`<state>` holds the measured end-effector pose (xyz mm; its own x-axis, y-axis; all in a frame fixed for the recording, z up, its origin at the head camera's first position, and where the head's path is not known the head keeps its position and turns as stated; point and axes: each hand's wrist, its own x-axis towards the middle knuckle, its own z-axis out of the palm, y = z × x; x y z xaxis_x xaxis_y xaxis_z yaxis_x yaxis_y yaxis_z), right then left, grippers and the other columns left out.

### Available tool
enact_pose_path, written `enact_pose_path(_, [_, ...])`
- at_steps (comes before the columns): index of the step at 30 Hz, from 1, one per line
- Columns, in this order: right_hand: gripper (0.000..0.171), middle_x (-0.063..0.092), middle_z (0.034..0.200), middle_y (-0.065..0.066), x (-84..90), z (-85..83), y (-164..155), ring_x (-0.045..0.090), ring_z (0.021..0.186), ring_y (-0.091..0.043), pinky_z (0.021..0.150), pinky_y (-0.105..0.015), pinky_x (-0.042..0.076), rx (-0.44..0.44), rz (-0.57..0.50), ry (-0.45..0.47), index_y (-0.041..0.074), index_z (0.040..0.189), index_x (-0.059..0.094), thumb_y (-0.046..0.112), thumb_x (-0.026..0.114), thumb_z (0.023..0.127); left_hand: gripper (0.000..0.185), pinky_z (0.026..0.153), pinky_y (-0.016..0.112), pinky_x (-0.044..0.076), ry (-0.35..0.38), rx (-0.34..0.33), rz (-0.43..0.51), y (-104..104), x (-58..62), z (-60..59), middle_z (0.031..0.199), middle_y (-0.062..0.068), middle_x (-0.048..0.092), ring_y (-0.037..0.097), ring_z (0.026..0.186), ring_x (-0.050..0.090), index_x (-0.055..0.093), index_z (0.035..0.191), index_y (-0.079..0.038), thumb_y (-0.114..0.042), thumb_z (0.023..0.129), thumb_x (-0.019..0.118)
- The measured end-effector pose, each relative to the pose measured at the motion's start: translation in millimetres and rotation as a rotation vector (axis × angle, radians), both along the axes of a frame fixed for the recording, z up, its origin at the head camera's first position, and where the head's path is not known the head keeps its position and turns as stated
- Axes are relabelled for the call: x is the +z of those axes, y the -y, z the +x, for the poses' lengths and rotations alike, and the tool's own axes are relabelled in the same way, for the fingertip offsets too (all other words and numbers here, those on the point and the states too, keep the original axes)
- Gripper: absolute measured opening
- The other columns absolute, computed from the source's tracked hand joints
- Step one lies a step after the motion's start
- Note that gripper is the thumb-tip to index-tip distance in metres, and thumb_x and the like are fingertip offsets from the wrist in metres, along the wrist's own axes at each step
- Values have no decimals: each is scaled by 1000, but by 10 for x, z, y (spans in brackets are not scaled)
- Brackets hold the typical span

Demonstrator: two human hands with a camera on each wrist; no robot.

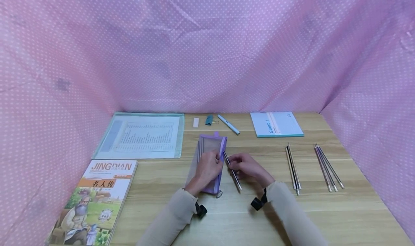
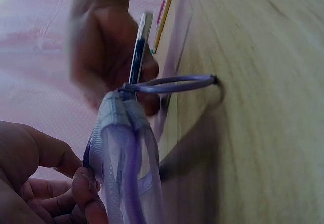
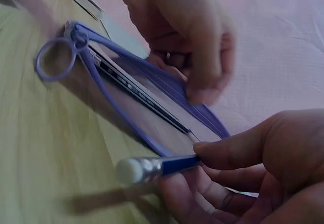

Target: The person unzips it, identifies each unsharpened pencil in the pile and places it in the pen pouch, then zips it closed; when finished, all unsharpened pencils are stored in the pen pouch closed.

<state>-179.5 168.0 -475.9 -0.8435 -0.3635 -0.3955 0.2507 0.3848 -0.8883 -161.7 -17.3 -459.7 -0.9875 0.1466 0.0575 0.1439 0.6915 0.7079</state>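
Observation:
A purple mesh pencil pouch point(image 1: 210, 145) lies in the middle of the wooden table point(image 1: 259, 217), with pencils inside it. My left hand point(image 1: 207, 168) rests on the pouch and pinches its zipper edge point(image 2: 121, 153). My right hand point(image 1: 247, 167) grips a dark pencil point(image 1: 232, 172) right beside the pouch's right edge, its far tip at the opening. The right wrist view shows the pencil's metal-capped end point(image 3: 144, 168) sticking out of my fingers point(image 3: 243, 155), next to the pouch point(image 3: 147, 107) and its pull loop point(image 3: 55, 59).
Two pencils point(image 1: 293, 168) and a further group of pencils point(image 1: 327, 166) lie to the right. At the back are a Gambit notebook point(image 1: 275, 124), a pen point(image 1: 228, 124), a binder clip point(image 1: 210, 120), an eraser point(image 1: 196, 122) and a document folder point(image 1: 142, 135). A book point(image 1: 94, 199) lies front left. Pink cloth walls surround the table.

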Motion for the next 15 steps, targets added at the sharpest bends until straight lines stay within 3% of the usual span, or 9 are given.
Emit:
enact_pose_path(3, [36, 66, 91, -6, -16, -50, 131, 58, 70, -12, 60, -24, 52, -33, -12, -15, -6, 126, 61, 6, 58, 93, 10, 45, 19, 37, 6, 4, -8, -3, 0, -2, 67, 2, 60, 9, 55, 52, 61, 76, -8, -3, 84, 64])
enact_pose_path(10, [37, 70, 92, -6, -56, -65, 381, 65, 76, -11, 63, -26, 59, -217, -137, 39, -7, 127, 60, -1, 56, 91, 6, 48, 20, 39, 16, 10, -6, -4, 3, -8, 70, 4, 62, 11, 58, 54, 63, 78, -7, -4, 84, 64])
enact_pose_path(15, [34, 67, 94, -10, -66, -16, 490, 65, 75, -15, 62, -28, 59, -303, -137, 53, -7, 126, 60, -4, 52, 93, 5, 52, 21, 45, 52, 12, -6, -13, 3, -5, 74, 6, 64, 13, 62, 59, 65, 82, -6, -5, 86, 62])
